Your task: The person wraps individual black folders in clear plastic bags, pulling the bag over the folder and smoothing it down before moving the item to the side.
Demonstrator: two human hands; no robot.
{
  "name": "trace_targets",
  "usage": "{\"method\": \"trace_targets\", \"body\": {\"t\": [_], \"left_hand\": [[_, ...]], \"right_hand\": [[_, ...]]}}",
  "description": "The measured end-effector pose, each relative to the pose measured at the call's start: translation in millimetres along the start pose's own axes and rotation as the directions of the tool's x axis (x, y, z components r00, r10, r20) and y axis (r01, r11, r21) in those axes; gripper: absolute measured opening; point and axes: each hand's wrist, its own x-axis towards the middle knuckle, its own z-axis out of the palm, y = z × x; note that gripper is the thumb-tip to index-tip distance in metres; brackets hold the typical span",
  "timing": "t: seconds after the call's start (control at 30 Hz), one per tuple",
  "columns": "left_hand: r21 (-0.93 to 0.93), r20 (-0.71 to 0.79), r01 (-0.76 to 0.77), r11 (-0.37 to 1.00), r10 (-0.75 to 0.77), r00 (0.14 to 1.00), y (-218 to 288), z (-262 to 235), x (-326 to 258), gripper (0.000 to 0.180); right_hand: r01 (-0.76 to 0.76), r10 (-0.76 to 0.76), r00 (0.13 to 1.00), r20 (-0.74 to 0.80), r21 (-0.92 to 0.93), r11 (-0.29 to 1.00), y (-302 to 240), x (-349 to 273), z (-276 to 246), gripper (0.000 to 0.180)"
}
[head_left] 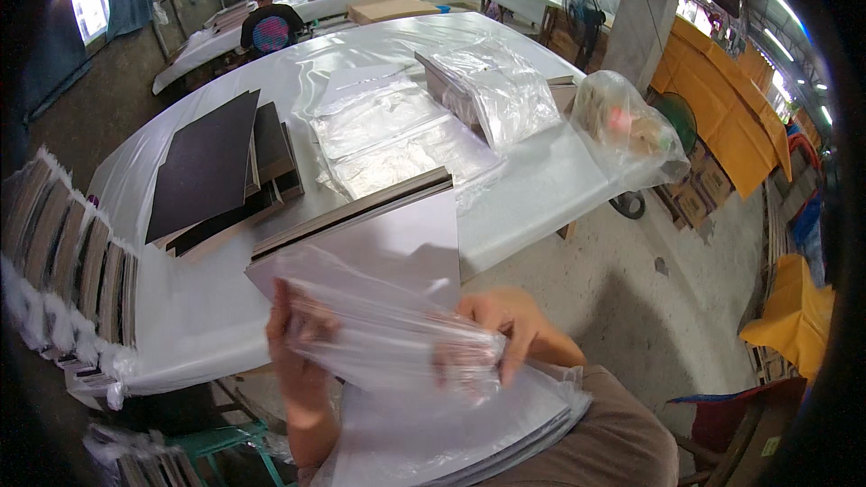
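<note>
**Clear bag held between both hands over a lap stack**

A clear plastic bag [388, 325] with something thin and flat inside it is held up in front of the person, just below the near edge of the table [532, 189]. The left hand [293, 343] grips its left end, fingers curled around the front of the plastic. The right hand [505, 334] closes on the right end, thumb on top and fingertips seen blurred through the film. The bag stretches between the two hands and tilts down toward the right.

Directly under it, a stack of pale flat sheets [451, 437] lies across the person's lap, partly wrapped in plastic. Just behind the bag, a grey board [388, 239] lies on the table with its near part jutting out over the table's edge, partly hidden by the bag.

Further out on the table, which is covered with white film, dark brown boards [212, 167] are piled to the left. Flattened clear bags [388, 135] lie in the middle, and another bundle of plastic sleeves [501, 90] rests beyond them. A bulging clear sack [627, 126] sits at the right corner. At the left rim, wrapped bundles of boards [68, 252] stand on edge in a row. Far back, a person in a dark shirt [271, 27] sits at another long table.
</note>
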Motion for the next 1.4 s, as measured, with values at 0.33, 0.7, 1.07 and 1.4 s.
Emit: {"method": "trace_targets", "body": {"t": [0.33,0.7,1.07,1.4], "left_hand": [[0.774,0.377,-0.098,0.626,-0.33,0.865,5,-31,-38,0.019],[0.846,0.41,-0.263,0.465,-0.25,0.877,27,-49,-45,0.033],[0.936,0.281,-0.141,-0.324,0.439,0.853,58,-30,7,0.07],[0.731,0.672,-0.499,-0.465,0.363,0.646,59,-68,-40,0.027]], "right_hand": [[-0.225,0.28,0.875,-0.396,0.18,0.958,-17,-20,21,0.031],[-0.222,0.261,0.877,-0.403,0.141,0.965,-33,-25,20,0.03],[-0.915,-0.434,0.28,-0.856,-0.375,0.15,-19,-14,-21,0.056],[-0.775,-0.493,0.592,-0.637,-0.617,-0.133,-30,-29,30,0.044]]}}
